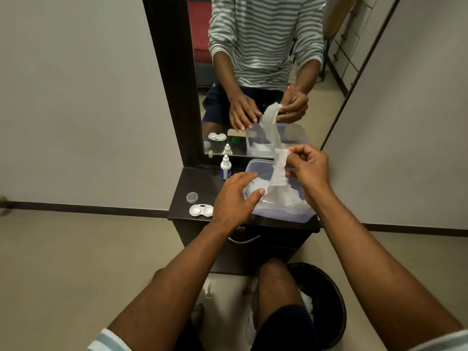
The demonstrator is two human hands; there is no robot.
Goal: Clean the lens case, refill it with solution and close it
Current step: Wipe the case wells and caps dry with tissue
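- Currently the right hand (pixel 307 164) pinches the top end of a wipe (pixel 278 173) between thumb and fingertips, lifted above the clear tub (pixel 283 214) of wipes; other fingers curled loosely.
- Wipe hangs as a long strip, long axis near-vertical, lower end still down among the wipes in the tub.
- Left hand (pixel 234 196) rests on the tub's near-left rim, fingers spread and half-open, holding nothing that I can make out; thumb tip just beside the strip's lower end.
- Lens case (pixel 201 210) lies open on the dark worktop (pixel 187 183), near-left of the tub, just left of the left hand; its two wells run side by side, left to right. Untouched by either hand.
- One loose cap (pixel 192 197) sits just beyond the case, apart from it.
- Solution bottle (pixel 225 168) stands upright at the far edge by the mirror (pixel 253 59), capped.
- Judgement: the left hand is the nearer one to the case; the wipe must travel left and down from the right hand to reach it.
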